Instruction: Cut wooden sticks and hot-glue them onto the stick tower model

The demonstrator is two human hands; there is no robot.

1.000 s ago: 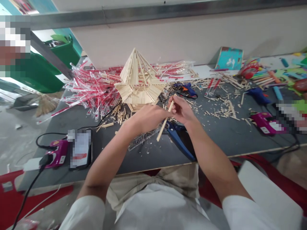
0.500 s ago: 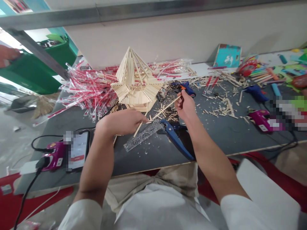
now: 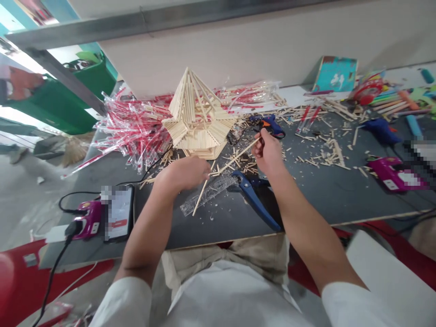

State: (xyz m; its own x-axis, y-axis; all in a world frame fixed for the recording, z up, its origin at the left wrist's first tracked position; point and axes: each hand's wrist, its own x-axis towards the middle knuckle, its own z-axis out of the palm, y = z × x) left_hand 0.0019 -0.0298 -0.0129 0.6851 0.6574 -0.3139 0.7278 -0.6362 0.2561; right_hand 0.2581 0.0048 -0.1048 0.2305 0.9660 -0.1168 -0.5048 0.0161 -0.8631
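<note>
The pale wall (image 3: pixel 259 54) spans the far side of your room, with a grey metal rail (image 3: pixel 204 22) running across it. Your dark grey worktop (image 3: pixel 316 200) stretches from left to right below, its near edge close to your lap. Beyond its far left corner stand green bins (image 3: pixel 51 104), with a straw broom (image 3: pixel 73 150) on the floor (image 3: pixel 20 195). On the worktop's far left you have a heap of clear and red packets (image 3: pixel 136 127); just right of it, the wooden model (image 3: pixel 199 136) stands upright under a pointed roof. A turquoise board (image 3: pixel 335 75) leans at the far right.

Your left hand (image 3: pixel 190 172) is bent over, narrow, pinching a stick that slants toward you above the clear ruler (image 3: pixel 218 186). Your right hand (image 3: pixel 269 152) pinches another stick (image 3: pixel 241 152) by its far end; its near end points down toward your left fingertips. Between your forearms lies the blue cutter (image 3: pixel 254 200), and near left the phone (image 3: pixel 119 213) sits beside a purple socket box (image 3: pixel 89 218). Smallest are the wooden scraps (image 3: pixel 316 159), strewn across the middle and right.
</note>
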